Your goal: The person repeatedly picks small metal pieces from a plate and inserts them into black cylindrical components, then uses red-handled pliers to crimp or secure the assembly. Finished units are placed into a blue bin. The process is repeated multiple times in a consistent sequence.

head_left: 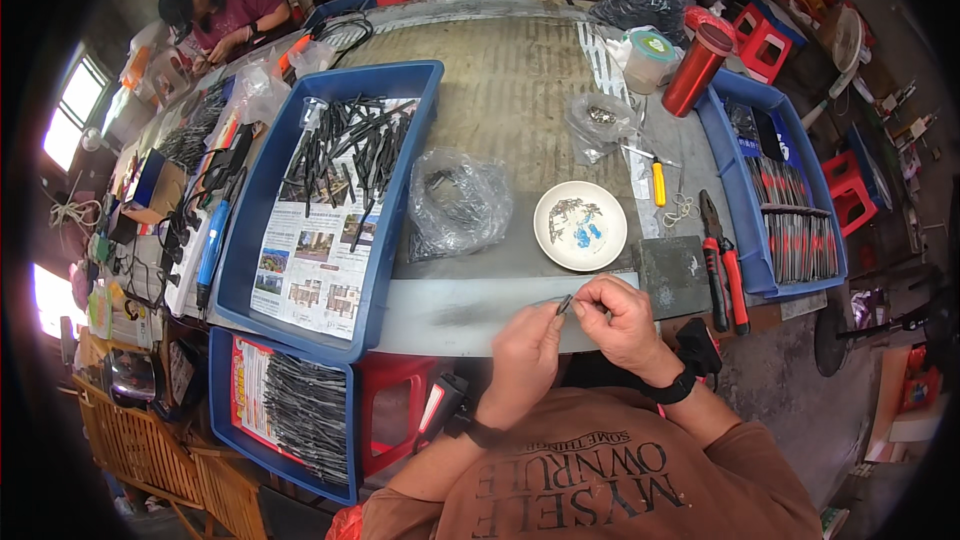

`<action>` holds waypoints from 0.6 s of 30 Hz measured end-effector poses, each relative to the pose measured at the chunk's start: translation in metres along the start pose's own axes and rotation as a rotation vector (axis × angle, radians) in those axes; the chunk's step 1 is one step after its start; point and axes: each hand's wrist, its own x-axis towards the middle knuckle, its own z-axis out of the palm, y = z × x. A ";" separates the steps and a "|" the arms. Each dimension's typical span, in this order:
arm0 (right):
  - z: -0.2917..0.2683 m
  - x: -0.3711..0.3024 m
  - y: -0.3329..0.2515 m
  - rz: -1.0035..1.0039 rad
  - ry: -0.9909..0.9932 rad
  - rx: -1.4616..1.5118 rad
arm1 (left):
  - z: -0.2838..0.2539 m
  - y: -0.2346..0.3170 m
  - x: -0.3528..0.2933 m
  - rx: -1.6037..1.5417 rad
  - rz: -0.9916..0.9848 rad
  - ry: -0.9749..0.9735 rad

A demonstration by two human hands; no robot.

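Left hand (527, 350) pinches a small dark stick (565, 304) on the bowl's near side, its long axis slanting away and rightward. Right hand (620, 318), fingertips bunched beside it, is nearer the bowl (602, 252); whether it grips anything, I cannot tell.

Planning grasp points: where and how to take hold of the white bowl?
Probably pinch the near rim of the white bowl, from the person's side: it sits upright and that edge faces the right hand. Keep it level; small loose pieces lie inside.
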 end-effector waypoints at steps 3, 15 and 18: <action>0.000 -0.001 -0.001 -0.006 0.004 0.003 | -0.001 0.000 -0.001 -0.021 -0.047 -0.021; 0.003 -0.001 0.002 -0.170 0.061 -0.119 | 0.000 0.001 -0.004 -0.025 -0.057 -0.028; 0.005 -0.002 0.001 -0.173 0.064 -0.114 | 0.000 0.001 -0.005 -0.016 -0.050 -0.020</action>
